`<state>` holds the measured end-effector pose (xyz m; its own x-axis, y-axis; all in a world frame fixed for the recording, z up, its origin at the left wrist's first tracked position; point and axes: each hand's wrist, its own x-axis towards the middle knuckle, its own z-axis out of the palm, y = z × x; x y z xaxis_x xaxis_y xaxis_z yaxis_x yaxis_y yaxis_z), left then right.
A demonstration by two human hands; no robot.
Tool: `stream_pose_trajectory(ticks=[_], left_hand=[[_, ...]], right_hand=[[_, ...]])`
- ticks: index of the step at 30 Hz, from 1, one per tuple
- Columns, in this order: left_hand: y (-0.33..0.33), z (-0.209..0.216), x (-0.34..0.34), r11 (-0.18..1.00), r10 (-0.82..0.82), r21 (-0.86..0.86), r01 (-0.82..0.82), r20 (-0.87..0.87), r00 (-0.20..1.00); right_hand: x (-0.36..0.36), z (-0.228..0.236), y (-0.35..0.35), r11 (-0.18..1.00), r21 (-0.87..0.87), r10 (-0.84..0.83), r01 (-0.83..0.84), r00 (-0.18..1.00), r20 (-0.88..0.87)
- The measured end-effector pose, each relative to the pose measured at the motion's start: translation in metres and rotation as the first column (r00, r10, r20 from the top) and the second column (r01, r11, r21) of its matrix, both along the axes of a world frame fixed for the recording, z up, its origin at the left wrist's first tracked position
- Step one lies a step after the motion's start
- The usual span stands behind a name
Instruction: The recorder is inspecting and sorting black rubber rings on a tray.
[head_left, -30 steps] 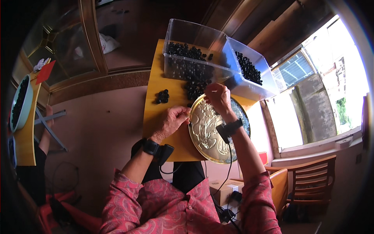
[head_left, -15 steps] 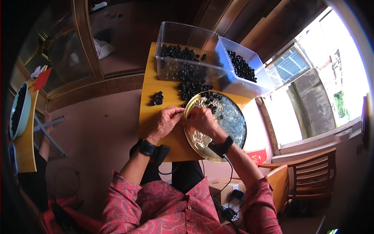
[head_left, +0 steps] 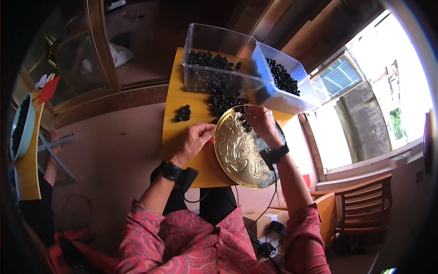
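Observation:
A round gold embossed tray (head_left: 235, 150) lies on the yellow table (head_left: 175, 98), its right part glinting silver. My left hand (head_left: 197, 139) is pinched closed beside the tray's left rim; whatever its fingertips hold is too small to make out. Over the tray's upper right, my right hand (head_left: 262, 122) has its fingers drawn together by several small black ring-like pieces (head_left: 245, 124). Whether it holds one is hidden. More of these pieces form a loose pile (head_left: 222, 107) just beyond the tray, and a small cluster (head_left: 183, 113) sits farther left.
Two clear plastic bins stand at the table's far side, a left bin (head_left: 228, 42) and a right bin (head_left: 289, 104), both holding black pieces. At far left, a pale basin (head_left: 30, 125) of black pieces is on another table. A wooden chair (head_left: 365, 203) stands at right.
My right hand has moved away from my left hand, up and right to the black pieces at the tray's far edge. My left hand stays pinched in nearly the same place.

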<state>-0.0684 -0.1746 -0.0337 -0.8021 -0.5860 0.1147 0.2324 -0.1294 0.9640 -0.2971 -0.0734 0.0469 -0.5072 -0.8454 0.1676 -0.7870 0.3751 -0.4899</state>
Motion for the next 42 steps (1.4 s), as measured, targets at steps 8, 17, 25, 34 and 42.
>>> stream_pose_trajectory(ticks=[8,17,25,34,42], left_hand=[[0.0,0.002,-0.001,0.999,-0.027,-0.017,0.027,0.03,0.999],[-0.001,0.001,0.003,1.0,-0.01,-0.006,0.01,0.038,0.999],[0.0,0.003,-0.001,1.0,-0.008,-0.009,0.008,0.023,1.0],[-0.001,0.001,0.0,1.0,0.018,-0.011,-0.017,0.04,0.999],[0.001,-0.002,0.001,1.0,0.003,0.023,-0.002,-0.032,0.999]], right_hand=[[0.009,-0.022,0.023,0.988,0.146,-0.015,0.04,0.986,-0.169],[0.019,-0.017,0.014,0.976,0.202,-0.047,0.086,0.981,-0.191],[-0.002,-0.007,-0.004,0.998,-0.018,-0.055,0.054,0.998,-0.039],[0.004,-0.004,-0.047,0.974,-0.176,-0.033,0.142,0.859,0.51],[-0.019,0.021,-0.001,0.967,-0.176,-0.066,0.184,0.85,0.523]])
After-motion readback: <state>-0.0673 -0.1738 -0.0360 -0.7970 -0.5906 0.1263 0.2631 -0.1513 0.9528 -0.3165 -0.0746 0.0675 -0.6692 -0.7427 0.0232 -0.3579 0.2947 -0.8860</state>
